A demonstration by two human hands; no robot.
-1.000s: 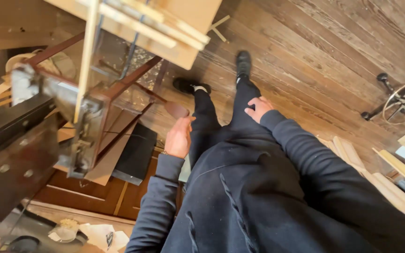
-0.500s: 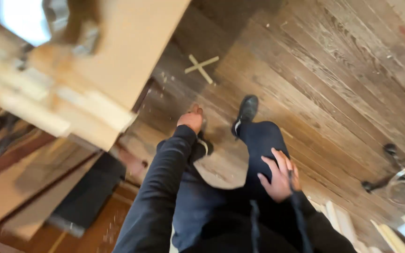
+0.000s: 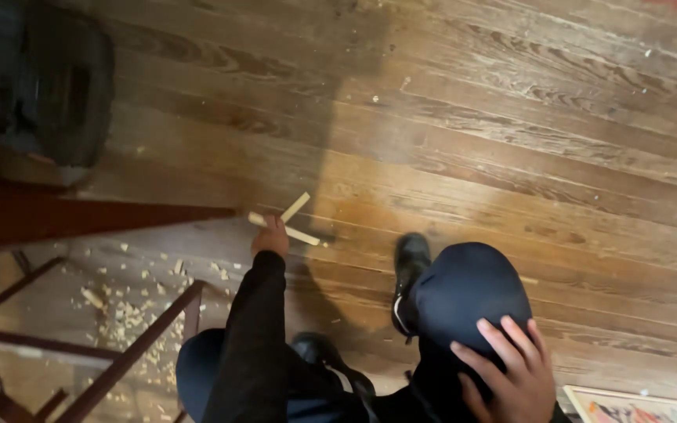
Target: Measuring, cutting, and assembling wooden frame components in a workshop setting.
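Two pale, thin wooden sticks (image 3: pixel 298 222), crossed over one another, flat on the brown plank floor (image 3: pixel 511 133), a little left of the scene's middle. Right on the crossing: left hand (image 3: pixel 269 237), at the end of a straight, dark-sleeved arm, knuckles up, touching the sticks. Fingers tucked under the back of the hand, so impossible to tell whether clamped round the wood or only laid on it. Right hand (image 3: pixel 507 374) near and to the right, fingers spread and relaxed over the bent knee in dark blue trousers (image 3: pixel 468 286), gripping nothing.

Judged as the moment of contact in a pick-up from the floor. For a lift: a firm pinch at the crossing, both sticks caught together, neither left to slide away.

Around: black shoe (image 3: pixel 410 270) just right of the sticks; pale wood chips (image 3: pixel 127 309) scattered to the near left; dark red metal frame (image 3: pixel 131 352) over them, close beside the arm; reddish-brown beam (image 3: pixel 80 215) ending just left of the sticks; blurred dark bulky object (image 3: pixel 41 86) at far left; corner of a framed picture (image 3: pixel 628 403) at near right. Nothing between hand and sticks.
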